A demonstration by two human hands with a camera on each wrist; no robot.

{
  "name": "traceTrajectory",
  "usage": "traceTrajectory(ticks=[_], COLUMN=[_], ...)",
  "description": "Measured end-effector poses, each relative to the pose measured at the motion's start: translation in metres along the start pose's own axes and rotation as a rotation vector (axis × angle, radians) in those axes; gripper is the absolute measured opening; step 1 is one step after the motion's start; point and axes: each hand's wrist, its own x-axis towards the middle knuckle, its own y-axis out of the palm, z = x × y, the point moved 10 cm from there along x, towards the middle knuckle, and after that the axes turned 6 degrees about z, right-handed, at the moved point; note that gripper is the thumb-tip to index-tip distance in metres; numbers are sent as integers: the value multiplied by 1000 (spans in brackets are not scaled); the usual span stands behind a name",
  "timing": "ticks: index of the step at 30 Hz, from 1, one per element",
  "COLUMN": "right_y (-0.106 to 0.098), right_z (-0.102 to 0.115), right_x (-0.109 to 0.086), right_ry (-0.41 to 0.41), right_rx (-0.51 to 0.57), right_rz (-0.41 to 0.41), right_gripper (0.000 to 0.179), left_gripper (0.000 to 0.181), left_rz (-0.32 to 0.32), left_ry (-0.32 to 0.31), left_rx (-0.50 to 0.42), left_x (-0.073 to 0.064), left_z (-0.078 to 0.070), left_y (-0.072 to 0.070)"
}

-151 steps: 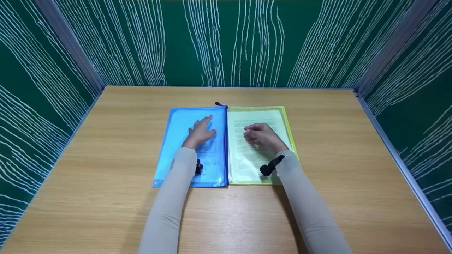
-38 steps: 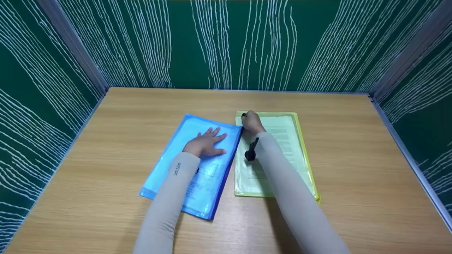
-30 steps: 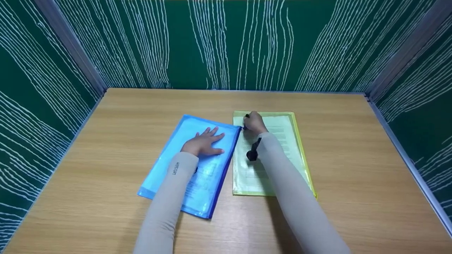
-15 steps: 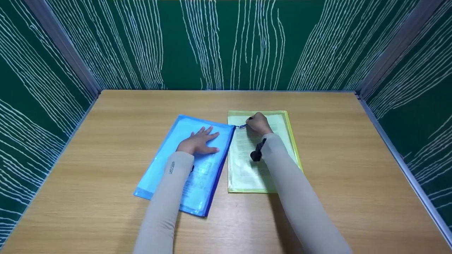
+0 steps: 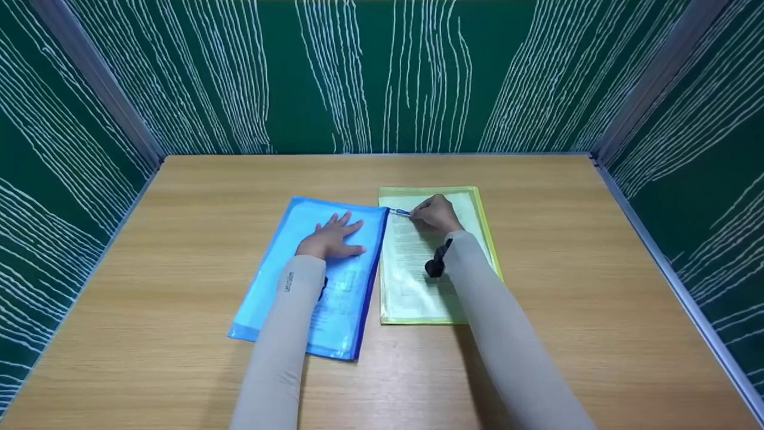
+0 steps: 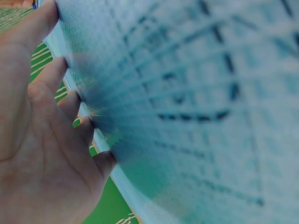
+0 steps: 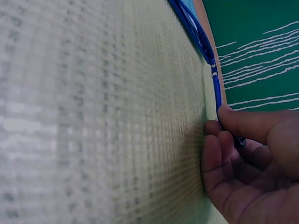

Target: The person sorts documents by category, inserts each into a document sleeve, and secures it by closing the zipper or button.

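Observation:
A blue zip document pouch (image 5: 343, 298) with printed paper inside lies tilted on the table. On its upper part rests my left hand (image 5: 328, 237), fingers spread flat; the left wrist view shows the fingertips on the mesh plastic (image 6: 187, 116). My right hand (image 5: 437, 213) pinches the blue cord pull (image 5: 399, 211) of the zip at the pouch's top right corner. In the right wrist view the cord (image 7: 217, 91) runs taut from the zip slider into thumb and fingers (image 7: 247, 163). Beneath that hand lies a yellow-green pouch (image 5: 412, 298), also with printed paper in it.
The wooden table (image 5: 149, 269) runs back to a green wall (image 5: 418, 71) with white line patterns. Grey posts (image 5: 98, 77) stand at the corners, and green side panels (image 5: 704, 209) flank the table. A dark camera (image 5: 434, 267) sits at the right wrist.
Over five seconds the blue pouch has turned askew and its right edge has come away from the yellow-green one. My left hand has settled flat; my right has taken the zip cord and drawn it rightward.

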Motion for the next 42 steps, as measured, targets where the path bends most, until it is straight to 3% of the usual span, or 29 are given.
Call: traceTrajectory(ticks=[14, 21, 28, 38, 42], right_y=[10, 13, 18, 22, 28], right_z=[1, 7, 2, 5, 8], right_x=[-4, -6, -7, -11, -13], right_ry=[-50, -126, -39, -54, -98], right_rx=[-45, -78, -38, -89, -110], right_rz=[9, 22, 57, 66, 96], right_gripper=[14, 13, 10, 9, 10], left_gripper=[75, 74, 75, 74, 74], left_rz=[-26, -14, -12, -44, -64], left_ry=[-41, -27, -28, -55, -83], left_rx=[-48, -44, -45, -54, -58], left_x=[3, 6, 7, 8, 7], left_z=[1, -2, -2, -1, 5], left_y=[-3, -4, -5, -7, -9])
